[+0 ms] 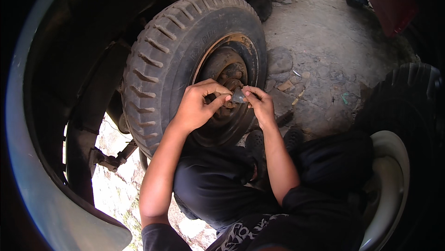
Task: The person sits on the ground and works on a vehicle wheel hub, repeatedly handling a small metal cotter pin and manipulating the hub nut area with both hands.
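Note:
My left hand (200,102) and my right hand (260,104) meet in front of the wheel hub. Between their fingertips is a small, dull grey piece (238,96), somewhat cup-shaped; its exact kind is too small to make out. The right thumb and fingers pinch it from the right, while the left thumb and index finger close on its left side. Just behind them is the rusty hub (230,75) with its nuts, set in the rim of a large treaded truck tyre (178,51). The hands hide the lower part of the hub.
A pale curved fender (28,158) arches along the left. Another tyre (408,93) stands at the right, close to a cream-coloured wheel rim (391,181). Small scraps (296,94) lie on the stone floor (320,42). A red vehicle panel (387,5) is at the far right.

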`<state>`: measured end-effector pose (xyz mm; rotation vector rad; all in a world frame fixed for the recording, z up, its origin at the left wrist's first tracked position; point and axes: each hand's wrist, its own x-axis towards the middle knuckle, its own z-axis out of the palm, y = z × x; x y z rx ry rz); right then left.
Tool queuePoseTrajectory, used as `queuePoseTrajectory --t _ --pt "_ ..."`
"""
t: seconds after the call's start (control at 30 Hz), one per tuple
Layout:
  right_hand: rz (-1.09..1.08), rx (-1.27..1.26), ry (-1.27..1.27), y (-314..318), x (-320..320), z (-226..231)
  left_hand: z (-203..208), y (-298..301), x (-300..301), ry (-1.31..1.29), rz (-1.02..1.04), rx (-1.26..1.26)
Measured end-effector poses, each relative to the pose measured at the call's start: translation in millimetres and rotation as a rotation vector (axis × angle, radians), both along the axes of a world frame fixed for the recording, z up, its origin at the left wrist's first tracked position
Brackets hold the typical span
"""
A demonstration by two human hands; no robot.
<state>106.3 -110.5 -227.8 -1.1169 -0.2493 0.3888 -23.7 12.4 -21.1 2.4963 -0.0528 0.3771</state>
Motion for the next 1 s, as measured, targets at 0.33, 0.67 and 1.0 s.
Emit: queuePoseTrajectory --t 0.33,0.67,1.0 --pt "-0.483 -0.163 -0.343 61 -18 -20 1 -1 2 -0.128 -0.077 0.033" --pt "-0.408 -0.147 -0.272 53 -38 -9 4 -1 1 -0.061 -0.056 0.004" --pt "-0.472 -0.010 -0.128 69 -49 -16 2 1 0 -0.059 -0.057 -0.016"
